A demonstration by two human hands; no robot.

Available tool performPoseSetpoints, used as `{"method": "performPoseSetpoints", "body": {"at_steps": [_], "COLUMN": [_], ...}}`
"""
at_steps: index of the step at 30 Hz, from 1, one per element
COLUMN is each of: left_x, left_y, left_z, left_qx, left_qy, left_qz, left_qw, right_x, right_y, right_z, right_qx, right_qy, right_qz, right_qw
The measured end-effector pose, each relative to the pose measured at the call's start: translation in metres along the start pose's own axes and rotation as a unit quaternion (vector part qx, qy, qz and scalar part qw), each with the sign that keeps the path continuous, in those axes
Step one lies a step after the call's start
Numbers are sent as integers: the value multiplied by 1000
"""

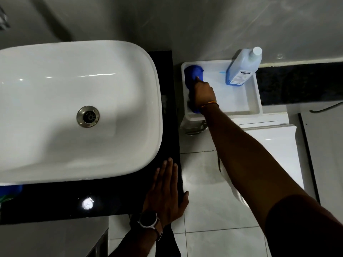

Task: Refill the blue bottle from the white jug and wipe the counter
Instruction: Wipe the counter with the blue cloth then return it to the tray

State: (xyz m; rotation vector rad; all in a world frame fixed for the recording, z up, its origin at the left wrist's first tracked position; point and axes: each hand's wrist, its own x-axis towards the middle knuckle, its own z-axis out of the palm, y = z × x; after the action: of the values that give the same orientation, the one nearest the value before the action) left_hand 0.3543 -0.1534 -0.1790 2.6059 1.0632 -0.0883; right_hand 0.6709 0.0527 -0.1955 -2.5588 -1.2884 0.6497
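A dark blue bottle (193, 72) stands at the left end of a white tray (256, 101) to the right of the counter. My right hand (203, 93) reaches out over the tray and is closed around the bottle's side, hiding its middle. The white jug (239, 71), translucent with blue liquid, a label and a white cap, stands at the tray's back right, apart from the hand. My left hand (165, 193), a watch on its wrist, lies flat with fingers spread on the right front corner of the black counter (115, 201).
A large white basin (55, 108) with a metal drain (88, 116) fills most of the counter. A blue object (11, 190) shows at the left edge under the basin rim. White floor tiles (204, 210) and a white toilet cistern (269, 138) lie below the tray; a dark stone ledge (297, 84) runs right.
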Motion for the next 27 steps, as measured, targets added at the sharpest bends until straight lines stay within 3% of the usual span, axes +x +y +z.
{"method": "performPoseSetpoints", "body": {"at_steps": [8, 14, 17, 20, 23, 27], "left_x": [0, -4, -30, -73, -117, -165], "left_y": [0, 2, -12, -38, -71, -116], "left_z": [-6, -38, -56, -66, -68, -70], "left_qx": [-38, -80, -95, -62, -38, -34], "left_qy": [-16, -45, -16, -12, -19, -32], "left_qz": [-1, 9, 19, 17, 8, -8], "left_qw": [999, 996, 995, 998, 999, 999], "right_x": [-83, -238, -309, -356, -380, -384], "right_y": [1, -24, -36, -63, -88, -69], "right_z": [-58, -39, -3, 44, 83, 82], "right_qx": [147, 221, 194, 112, 3, -93], "right_qy": [125, 77, 10, -64, -69, -42], "right_qz": [-49, -98, -98, -170, -266, -254], "right_qw": [980, 967, 976, 977, 961, 962]}}
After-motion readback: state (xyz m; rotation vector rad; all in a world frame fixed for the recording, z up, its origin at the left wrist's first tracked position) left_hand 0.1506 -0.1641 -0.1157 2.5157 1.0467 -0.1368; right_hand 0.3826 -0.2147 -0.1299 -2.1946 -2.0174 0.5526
